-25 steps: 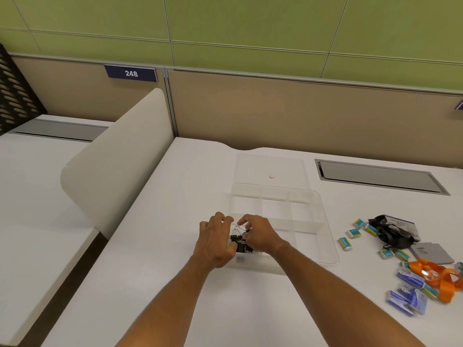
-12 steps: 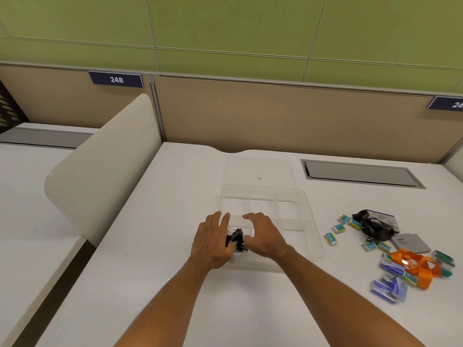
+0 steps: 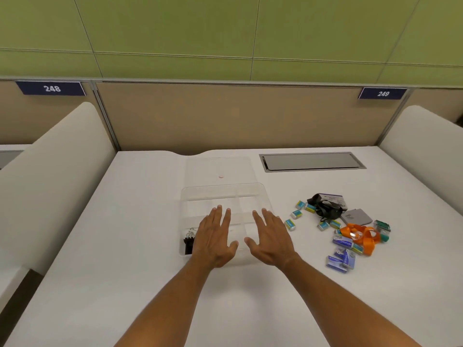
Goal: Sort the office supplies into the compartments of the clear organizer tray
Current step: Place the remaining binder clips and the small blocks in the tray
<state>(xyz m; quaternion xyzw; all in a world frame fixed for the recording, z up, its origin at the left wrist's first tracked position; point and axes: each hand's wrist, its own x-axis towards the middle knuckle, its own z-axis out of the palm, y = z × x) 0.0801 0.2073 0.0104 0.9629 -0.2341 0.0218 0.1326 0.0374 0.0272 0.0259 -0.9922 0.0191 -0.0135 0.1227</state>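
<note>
The clear organizer tray [image 3: 223, 190] sits mid-desk with several compartments. Black binder clips [image 3: 189, 242] lie in its near-left compartment. My left hand [image 3: 215, 240] hovers flat over the tray's near part, fingers spread, holding nothing. My right hand [image 3: 269, 237] is beside it, also flat and empty, over the tray's near-right side. To the right on the desk lie several small erasers [image 3: 290, 224], blue staple boxes [image 3: 342, 261], an orange lanyard [image 3: 363, 236], a black lanyard with a badge [image 3: 325, 209], a grey card holder [image 3: 357, 216] and green items [image 3: 382, 226].
The tray's clear lid [image 3: 218, 169] lies just behind it. A grey cable hatch [image 3: 312, 161] is set in the desk at the back right. Cream side dividers [image 3: 50, 176] flank the white desk [image 3: 130, 234], and a tan partition [image 3: 238, 116] closes the back.
Both hands let go of the binder clips, which now rest in the near-left compartment, and both hands opened flat and lifted. The view swung to the right.
</note>
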